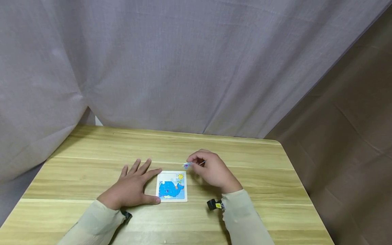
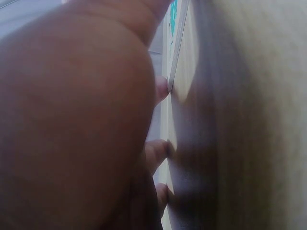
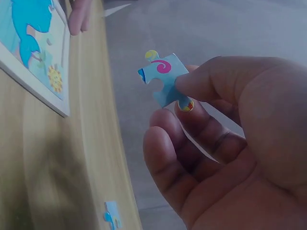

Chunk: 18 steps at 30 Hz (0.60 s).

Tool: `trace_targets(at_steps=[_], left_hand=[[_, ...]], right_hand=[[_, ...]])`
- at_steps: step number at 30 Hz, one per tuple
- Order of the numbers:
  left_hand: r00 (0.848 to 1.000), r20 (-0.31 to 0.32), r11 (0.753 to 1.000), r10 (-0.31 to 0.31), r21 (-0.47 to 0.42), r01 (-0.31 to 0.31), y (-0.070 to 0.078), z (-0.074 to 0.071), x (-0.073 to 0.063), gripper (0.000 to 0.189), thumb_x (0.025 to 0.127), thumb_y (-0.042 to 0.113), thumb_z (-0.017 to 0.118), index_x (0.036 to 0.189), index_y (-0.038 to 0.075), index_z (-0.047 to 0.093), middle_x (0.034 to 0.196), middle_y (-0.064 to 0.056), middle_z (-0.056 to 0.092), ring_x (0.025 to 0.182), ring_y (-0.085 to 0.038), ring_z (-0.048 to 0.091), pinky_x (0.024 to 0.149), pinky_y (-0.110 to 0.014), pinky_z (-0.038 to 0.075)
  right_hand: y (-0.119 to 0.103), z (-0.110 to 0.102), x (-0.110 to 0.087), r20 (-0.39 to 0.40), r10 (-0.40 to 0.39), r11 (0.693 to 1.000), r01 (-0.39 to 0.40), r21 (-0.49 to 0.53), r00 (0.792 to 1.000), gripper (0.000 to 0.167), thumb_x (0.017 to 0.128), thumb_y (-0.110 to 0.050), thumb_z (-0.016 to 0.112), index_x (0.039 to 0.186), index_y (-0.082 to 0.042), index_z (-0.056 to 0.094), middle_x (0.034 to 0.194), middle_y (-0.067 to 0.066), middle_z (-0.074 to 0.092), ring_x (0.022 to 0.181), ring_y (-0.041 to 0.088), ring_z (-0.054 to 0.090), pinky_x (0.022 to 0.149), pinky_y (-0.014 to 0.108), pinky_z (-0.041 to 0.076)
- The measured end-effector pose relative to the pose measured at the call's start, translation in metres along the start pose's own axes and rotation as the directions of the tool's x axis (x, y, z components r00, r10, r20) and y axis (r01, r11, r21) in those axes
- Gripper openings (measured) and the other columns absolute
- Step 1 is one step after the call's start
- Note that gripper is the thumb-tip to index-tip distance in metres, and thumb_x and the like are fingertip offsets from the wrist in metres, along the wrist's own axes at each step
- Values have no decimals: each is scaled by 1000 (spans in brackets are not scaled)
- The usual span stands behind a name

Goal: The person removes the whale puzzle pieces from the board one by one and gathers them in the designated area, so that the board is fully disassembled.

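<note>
A square jigsaw puzzle with a pale frame lies on the table, showing a blue whale and a yellow sun. My left hand rests to its left with the fingers spread; thumb and index fingertip are at the frame's left edge. In the left wrist view the fingertips come down along the table surface. My right hand is raised beyond the frame's top right corner. Between thumb and fingers it pinches a light blue puzzle piece with a pink swirl, seen clearly in the right wrist view.
Another loose puzzle piece lies on the wooden table in the right wrist view. Grey cloth hangs behind the table's far edge, and a brown cloth hangs along the right. A black strap camera sits at the right wrist.
</note>
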<state>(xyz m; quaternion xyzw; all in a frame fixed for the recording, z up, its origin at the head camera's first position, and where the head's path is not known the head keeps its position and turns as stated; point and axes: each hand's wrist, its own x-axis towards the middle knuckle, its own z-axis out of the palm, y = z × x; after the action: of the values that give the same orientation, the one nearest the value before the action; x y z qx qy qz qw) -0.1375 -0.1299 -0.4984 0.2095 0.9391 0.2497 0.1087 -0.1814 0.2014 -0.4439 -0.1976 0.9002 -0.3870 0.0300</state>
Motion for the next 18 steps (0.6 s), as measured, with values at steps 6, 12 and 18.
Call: trace_targets(at_steps=[6,12,18], left_hand=[[1000,13,1000,-5,-7,5,0,0,0,107,83,82,84,173,37,46,188,-18,21,173,-58,8,127,-90,5],[1000,4,1000,1,-8,-1,-1,1,0,107,82,82,84,172,38,47,188,-18,22,173,-58,8,127,-90,5],[1000,-7,1000,4,-2,-4,-2,1,0,107,82,82,84,172,38,47,188,-18,23,173,-58,10,127,-90,6]], right_hand=[[5,-11,-2,-30,26,1000,-26,-9,999,14,109,-21,76,114,-32,82,109,-13,74,100,13,69,92,34,62],[10,-23,-4,-94,51,999,-51,-1,994,14,108,-20,77,115,-30,82,112,-10,76,96,15,70,88,34,61],[15,-31,-5,-152,100,995,-96,34,983,14,109,-20,75,120,-27,82,113,-4,75,100,20,68,89,38,58]])
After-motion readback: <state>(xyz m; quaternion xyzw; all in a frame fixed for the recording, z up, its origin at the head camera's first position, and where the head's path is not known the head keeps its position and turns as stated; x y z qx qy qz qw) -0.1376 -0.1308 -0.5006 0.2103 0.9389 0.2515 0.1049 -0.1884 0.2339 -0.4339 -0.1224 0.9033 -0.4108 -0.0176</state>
